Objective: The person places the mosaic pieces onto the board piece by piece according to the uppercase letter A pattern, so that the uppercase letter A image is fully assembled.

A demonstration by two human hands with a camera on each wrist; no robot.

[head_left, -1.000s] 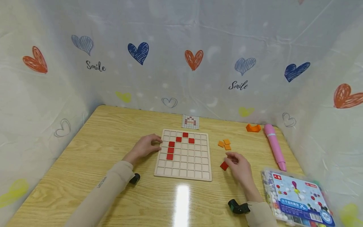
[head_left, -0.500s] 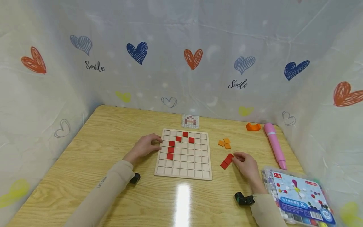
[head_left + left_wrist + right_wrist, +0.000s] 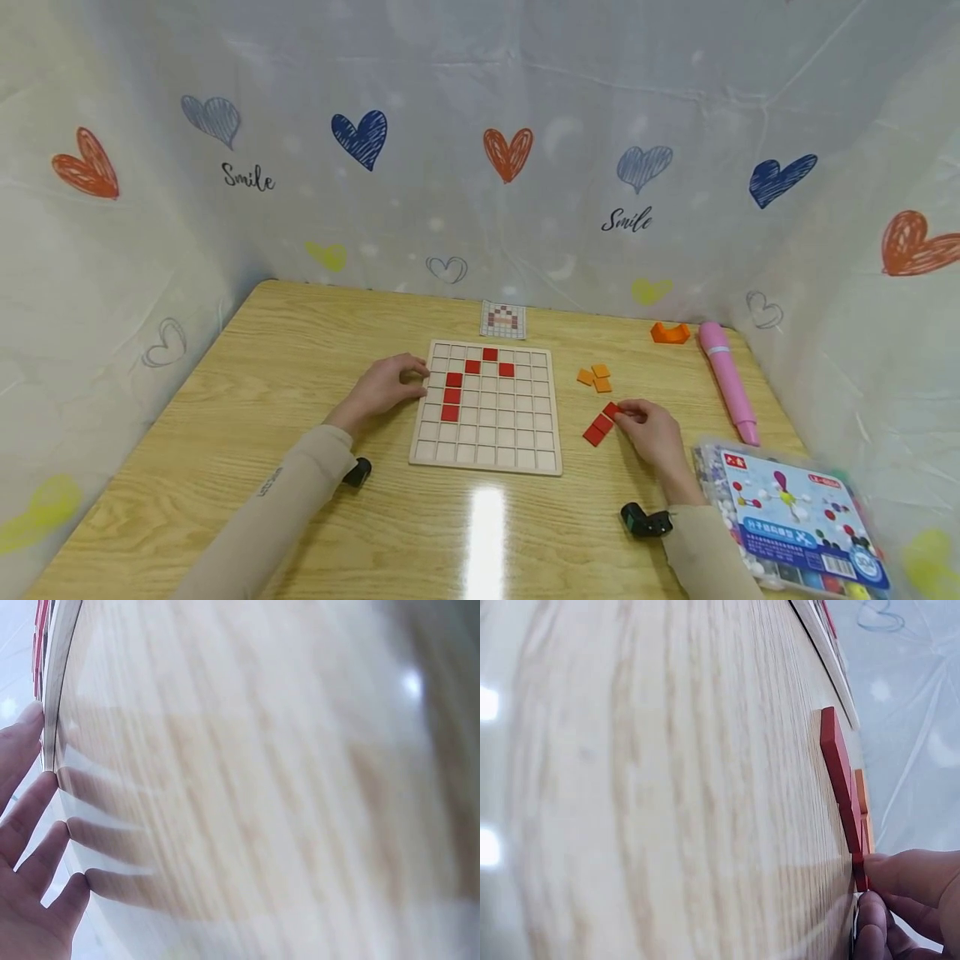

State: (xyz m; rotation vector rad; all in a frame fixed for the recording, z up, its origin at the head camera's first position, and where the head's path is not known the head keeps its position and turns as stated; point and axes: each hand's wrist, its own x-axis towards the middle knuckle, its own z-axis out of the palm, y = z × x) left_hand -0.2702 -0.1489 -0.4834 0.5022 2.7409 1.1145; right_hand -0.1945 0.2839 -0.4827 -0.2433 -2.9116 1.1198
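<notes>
A square wooden grid board (image 3: pixel 487 421) lies mid-table, several red tiles (image 3: pixel 451 396) set in its cells. My left hand (image 3: pixel 382 385) rests at its left edge; in the left wrist view extended fingers (image 3: pixel 28 814) touch the edge and the table. To the right of the board, loose red tiles (image 3: pixel 597 429) form a slanted row. My right hand (image 3: pixel 654 433) pinches the far end tile of that row; in the right wrist view my thumb (image 3: pixel 907 874) presses on this red tile (image 3: pixel 860 871), and the other fingers are partly hidden below it.
Three orange tiles (image 3: pixel 595 377) lie beyond the red row. A small pattern card (image 3: pixel 503 320) sits behind the board. At the right are an orange curved piece (image 3: pixel 670 333), a pink pen-shaped item (image 3: pixel 727 383) and a clear box (image 3: pixel 802 521) with a printed label.
My right hand has shifted right, off the near red tiles, bringing the row into sight, and nudged the end tile slightly away. My left hand stays at the board's edge.
</notes>
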